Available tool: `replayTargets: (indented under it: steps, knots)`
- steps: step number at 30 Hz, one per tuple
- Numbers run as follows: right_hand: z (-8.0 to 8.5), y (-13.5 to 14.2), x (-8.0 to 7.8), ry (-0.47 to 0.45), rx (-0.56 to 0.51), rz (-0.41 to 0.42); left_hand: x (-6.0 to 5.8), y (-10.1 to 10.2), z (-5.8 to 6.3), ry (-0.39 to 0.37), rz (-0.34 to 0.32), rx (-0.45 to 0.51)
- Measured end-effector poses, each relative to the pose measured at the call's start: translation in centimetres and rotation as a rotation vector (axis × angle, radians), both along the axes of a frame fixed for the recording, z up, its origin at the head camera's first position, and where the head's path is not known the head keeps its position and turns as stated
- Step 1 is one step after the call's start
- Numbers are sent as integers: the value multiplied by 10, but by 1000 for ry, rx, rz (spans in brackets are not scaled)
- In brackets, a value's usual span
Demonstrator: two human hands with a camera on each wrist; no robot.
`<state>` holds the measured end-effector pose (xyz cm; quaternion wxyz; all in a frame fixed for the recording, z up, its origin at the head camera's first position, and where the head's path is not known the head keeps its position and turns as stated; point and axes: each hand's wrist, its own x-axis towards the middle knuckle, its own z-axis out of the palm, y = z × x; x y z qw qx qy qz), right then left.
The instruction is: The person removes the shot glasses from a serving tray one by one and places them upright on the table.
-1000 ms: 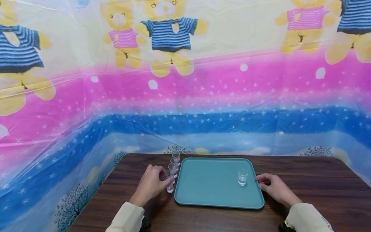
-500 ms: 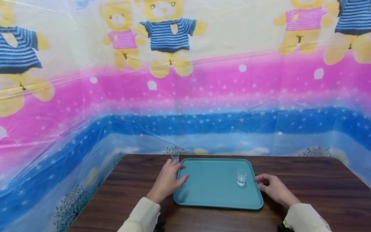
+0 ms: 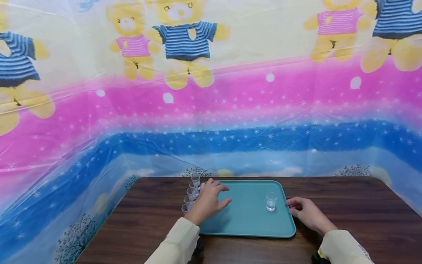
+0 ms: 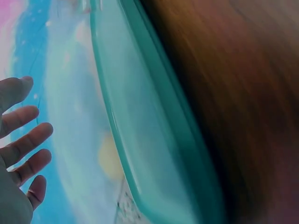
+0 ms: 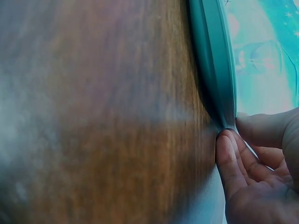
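My left hand point(image 3: 210, 200) hovers over the left part of a teal tray point(image 3: 250, 227), its fingers spread and nothing in them. The left wrist view shows the same spread fingers point(image 4: 28, 142) apart from the tray's rim. At the tray's right edge, my right hand point(image 3: 307, 212) pinches the rim, with the thumb on one side and fingertips point(image 5: 227, 147) on the other. A small clear glass point(image 3: 271, 202) with clear liquid in its lower part stands upright on the tray's right half. Several similar clear glasses point(image 3: 192, 193) stand in a row along the tray's left side, partly hidden by my left hand.
The tray lies on a dark wood-grain table point(image 3: 148, 220) with rounded far corners. Behind the table hangs a printed cloth point(image 3: 230, 135) with teddy bears and snowflakes, wrapping round the left and right sides.
My left hand has left the row of glasses and moved right over the tray, fingers spreading. My right hand stays at the tray's right rim. The head view has shifted slightly.
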<state>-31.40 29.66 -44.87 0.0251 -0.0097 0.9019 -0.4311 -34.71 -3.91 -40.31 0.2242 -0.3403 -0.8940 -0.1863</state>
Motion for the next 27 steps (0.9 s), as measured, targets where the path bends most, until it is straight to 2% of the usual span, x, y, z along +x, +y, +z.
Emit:
replayTargets:
  steps: [5, 8, 17, 24, 27]
  knots:
    - [1, 6, 4, -3, 5, -24, -3, 41, -1, -54, -56, -26]
    - [1, 4, 4, -1, -4, -31, -3, 58, -2, -88, -81, -20]
    - [-2, -5, 1, 10, -28, -71, -8, 92, -5, -152, -110, -24]
    - [0, -4, 3, 42, -50, -37, -14, 116, -7, -231, -86, -45]
    - [0, -2, 4, 39, -56, -49, -16, 125, -8, -250, -85, -49]
